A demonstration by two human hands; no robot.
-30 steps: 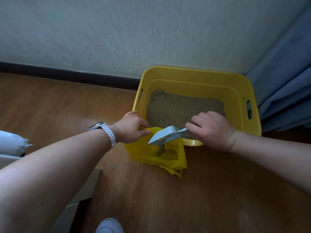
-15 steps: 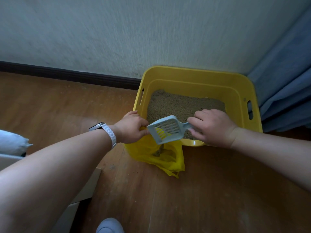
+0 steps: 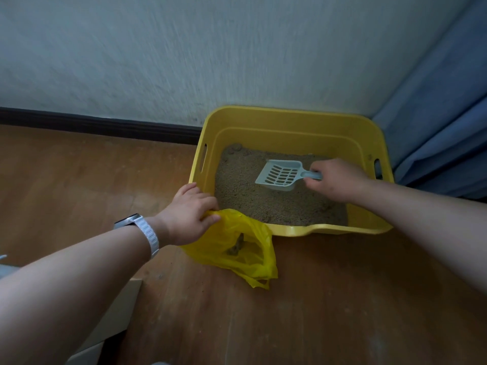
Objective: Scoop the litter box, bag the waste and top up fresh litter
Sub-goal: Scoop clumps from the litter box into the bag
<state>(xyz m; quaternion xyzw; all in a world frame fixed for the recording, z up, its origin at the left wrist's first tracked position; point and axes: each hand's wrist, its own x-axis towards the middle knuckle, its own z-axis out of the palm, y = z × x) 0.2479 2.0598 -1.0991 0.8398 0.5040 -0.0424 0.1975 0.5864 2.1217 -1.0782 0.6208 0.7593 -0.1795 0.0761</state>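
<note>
The right hand hides the handle end of the scoop. The yellow bag covers one corner of the litter box; its lump is unidentifiable

Pale wall, dark baseboard, wooden floor, blue curtain (far right)

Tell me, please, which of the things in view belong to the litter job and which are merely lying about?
In use:
- yellow litter box
- litter in it
- grey scoop, held by the right hand
- yellow bag, gripped by the left hand
- waste clump inside the bag

Just there:
- blue curtain
- dark skirting board
- wristwatch
</note>
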